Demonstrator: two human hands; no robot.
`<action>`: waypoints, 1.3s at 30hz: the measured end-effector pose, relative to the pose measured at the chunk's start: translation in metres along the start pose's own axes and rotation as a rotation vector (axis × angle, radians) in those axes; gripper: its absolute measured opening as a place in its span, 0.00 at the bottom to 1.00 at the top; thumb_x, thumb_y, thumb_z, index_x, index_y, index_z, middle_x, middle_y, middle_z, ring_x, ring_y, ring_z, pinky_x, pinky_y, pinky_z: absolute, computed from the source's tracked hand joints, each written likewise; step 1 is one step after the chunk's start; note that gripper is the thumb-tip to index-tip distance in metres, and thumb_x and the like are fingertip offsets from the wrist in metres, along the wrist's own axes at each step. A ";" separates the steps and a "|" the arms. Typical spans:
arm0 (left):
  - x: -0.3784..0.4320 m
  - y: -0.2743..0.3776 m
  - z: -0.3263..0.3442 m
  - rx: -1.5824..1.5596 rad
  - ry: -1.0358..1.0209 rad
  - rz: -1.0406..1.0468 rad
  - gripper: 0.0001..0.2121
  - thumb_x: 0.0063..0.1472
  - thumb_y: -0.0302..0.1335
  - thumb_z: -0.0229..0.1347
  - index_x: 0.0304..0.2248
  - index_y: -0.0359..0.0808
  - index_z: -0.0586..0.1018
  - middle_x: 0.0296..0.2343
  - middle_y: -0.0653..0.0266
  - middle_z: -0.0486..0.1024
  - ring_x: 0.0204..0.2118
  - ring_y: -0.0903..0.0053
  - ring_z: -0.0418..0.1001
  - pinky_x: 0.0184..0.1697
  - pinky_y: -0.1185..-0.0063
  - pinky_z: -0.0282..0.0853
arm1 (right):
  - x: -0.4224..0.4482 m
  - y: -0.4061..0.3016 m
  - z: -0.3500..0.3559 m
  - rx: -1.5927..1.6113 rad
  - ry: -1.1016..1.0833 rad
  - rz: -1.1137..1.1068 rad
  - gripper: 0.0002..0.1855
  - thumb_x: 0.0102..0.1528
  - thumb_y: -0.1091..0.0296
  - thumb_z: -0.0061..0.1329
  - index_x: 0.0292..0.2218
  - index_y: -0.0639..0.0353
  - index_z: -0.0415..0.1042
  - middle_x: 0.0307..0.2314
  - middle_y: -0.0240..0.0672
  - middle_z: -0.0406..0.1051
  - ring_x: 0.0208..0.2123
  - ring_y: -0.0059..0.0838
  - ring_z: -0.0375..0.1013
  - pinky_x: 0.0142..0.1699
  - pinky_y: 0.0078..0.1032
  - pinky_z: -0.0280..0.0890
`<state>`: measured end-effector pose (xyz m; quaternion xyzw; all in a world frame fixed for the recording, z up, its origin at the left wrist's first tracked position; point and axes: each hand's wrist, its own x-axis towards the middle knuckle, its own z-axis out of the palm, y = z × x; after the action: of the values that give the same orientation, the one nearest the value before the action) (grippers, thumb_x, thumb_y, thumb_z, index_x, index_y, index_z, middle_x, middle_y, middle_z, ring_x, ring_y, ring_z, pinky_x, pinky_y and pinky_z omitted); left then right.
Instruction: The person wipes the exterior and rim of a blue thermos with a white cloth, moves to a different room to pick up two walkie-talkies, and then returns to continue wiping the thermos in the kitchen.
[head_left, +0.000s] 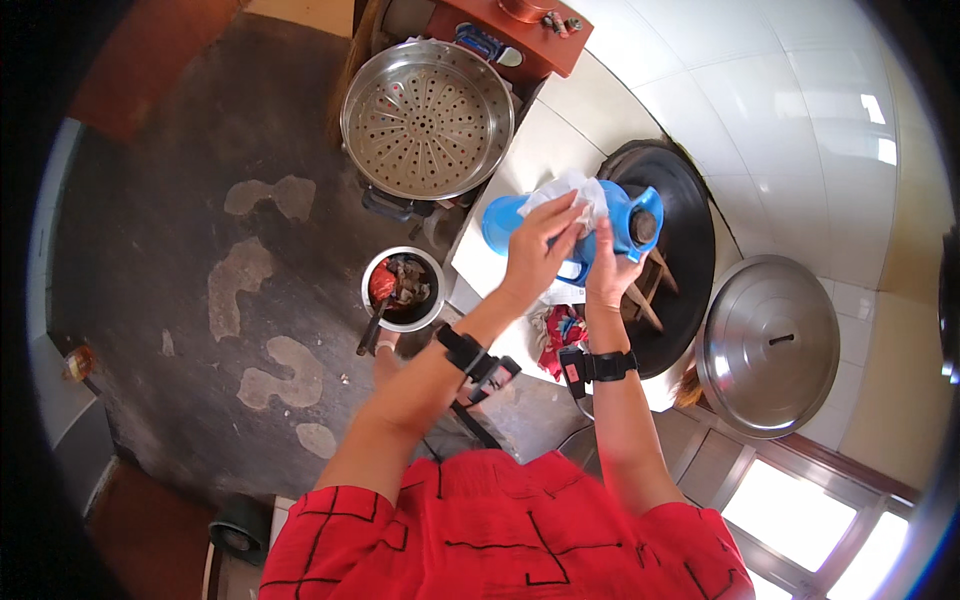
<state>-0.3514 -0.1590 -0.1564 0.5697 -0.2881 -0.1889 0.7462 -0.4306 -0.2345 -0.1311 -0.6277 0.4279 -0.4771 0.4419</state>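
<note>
A blue plastic thermos flask (504, 225) with a brown stopper lies tilted over the white tiled counter and the rim of a black wok (694, 255). My left hand (541, 244) presses a crumpled white cloth or tissue (574, 191) against the side of the flask. Around the flask near its handle and spout, my right hand (613, 274) is closed. Wooden sticks (643, 306), perhaps a rack, rest in the wok under the flask. Beside my right wrist, a red patterned cloth (564, 330) lies on the counter.
A perforated metal steamer (424, 124) stands upper left of the counter. Below it is a metal pot (439, 304) holding food and a dark-handled utensil (373, 328). A large metal lid (772, 352) leans at the right. A red stand (551, 45) is at the top.
</note>
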 end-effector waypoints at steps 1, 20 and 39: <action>-0.005 -0.004 0.003 0.012 0.030 0.048 0.12 0.57 0.24 0.53 0.41 0.33 0.77 0.44 0.55 0.72 0.47 0.63 0.70 0.49 0.75 0.64 | -0.001 0.001 0.000 -0.029 0.033 -0.061 0.30 0.49 0.67 0.58 0.50 0.65 0.60 0.43 0.36 0.67 0.42 0.27 0.67 0.49 0.25 0.61; -0.035 -0.141 0.012 0.145 0.493 -0.687 0.08 0.57 0.25 0.51 0.32 0.28 0.75 0.32 0.50 0.72 0.36 0.58 0.70 0.43 0.70 0.65 | 0.000 0.003 -0.001 -0.303 0.011 -0.059 0.35 0.49 0.55 0.57 0.51 0.66 0.59 0.46 0.40 0.65 0.46 0.33 0.65 0.52 0.30 0.58; -0.059 -0.061 -0.024 0.119 0.142 -0.008 0.13 0.50 0.16 0.56 0.37 0.36 0.75 0.31 0.58 0.71 0.33 0.65 0.73 0.34 0.76 0.70 | 0.003 0.012 -0.016 -0.419 0.036 -0.052 0.35 0.51 0.55 0.55 0.52 0.68 0.58 0.47 0.43 0.64 0.46 0.33 0.65 0.52 0.29 0.59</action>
<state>-0.3782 -0.1226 -0.2314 0.6261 -0.2430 -0.1334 0.7288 -0.4468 -0.2425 -0.1394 -0.7080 0.5095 -0.4000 0.2815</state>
